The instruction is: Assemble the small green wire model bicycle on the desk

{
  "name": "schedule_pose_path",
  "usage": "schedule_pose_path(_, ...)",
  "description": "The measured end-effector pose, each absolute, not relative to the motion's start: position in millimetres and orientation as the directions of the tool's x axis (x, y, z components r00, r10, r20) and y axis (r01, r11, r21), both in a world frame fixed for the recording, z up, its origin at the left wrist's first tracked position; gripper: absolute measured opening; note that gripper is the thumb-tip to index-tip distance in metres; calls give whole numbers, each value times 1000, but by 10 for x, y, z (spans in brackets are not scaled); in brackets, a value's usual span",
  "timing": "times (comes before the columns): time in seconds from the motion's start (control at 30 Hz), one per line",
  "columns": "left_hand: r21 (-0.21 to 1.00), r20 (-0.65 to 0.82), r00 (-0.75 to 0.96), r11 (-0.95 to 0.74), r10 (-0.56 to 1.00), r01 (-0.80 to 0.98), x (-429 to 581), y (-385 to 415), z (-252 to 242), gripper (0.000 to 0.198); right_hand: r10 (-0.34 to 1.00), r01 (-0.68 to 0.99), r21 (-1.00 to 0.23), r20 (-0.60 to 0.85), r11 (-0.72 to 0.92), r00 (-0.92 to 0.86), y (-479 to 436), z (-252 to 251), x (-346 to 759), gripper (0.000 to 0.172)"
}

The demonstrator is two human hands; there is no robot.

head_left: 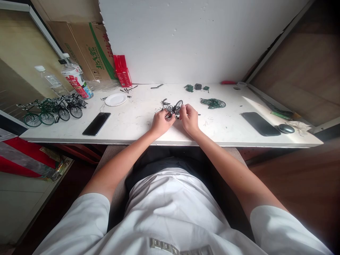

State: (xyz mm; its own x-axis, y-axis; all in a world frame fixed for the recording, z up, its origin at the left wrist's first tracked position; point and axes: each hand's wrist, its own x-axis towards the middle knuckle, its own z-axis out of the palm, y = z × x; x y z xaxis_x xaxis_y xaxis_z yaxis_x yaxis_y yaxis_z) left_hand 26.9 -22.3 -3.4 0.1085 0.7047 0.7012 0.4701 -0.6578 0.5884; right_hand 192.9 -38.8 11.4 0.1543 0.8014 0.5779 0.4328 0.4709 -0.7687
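A small dark model bicycle (pixel 174 107) lies on the white table (pixel 138 124) right in front of me. My left hand (pixel 160 122) is closed on its left side, fingers pinched around the frame near a wheel. My right hand (pixel 189 117) is closed on its right side, fingertips pressed to the frame beside the raised wheel. A few small dark loose parts (pixel 165 102) lie just behind the model.
Several finished model bicycles (pixel 53 109) stand at the table's left end, by bottles (pixel 77 79) and a white plate (pixel 115 99). A black phone (pixel 96 123) lies left, another phone (pixel 259 123) and a mouse (pixel 285 128) right. A green wheel part (pixel 213 103) lies behind my right hand.
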Motion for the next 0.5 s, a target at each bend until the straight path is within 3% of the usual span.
schedule_pose_path(0.1,594,695,107,-652,711,471,268,-224,-34,16,820,415,-792,549,447,164,-409,132,1922,64)
schedule_pose_path(0.33,599,687,90,-633,721,491,274,-235,-14,12,808,400,-784,568,475,155,-357,82,1946,51)
schedule_pose_path(0.5,588,691,103,-640,715,494,269,-231,-20,13,817,421,-782,558,459,145,-389,107,1931,59)
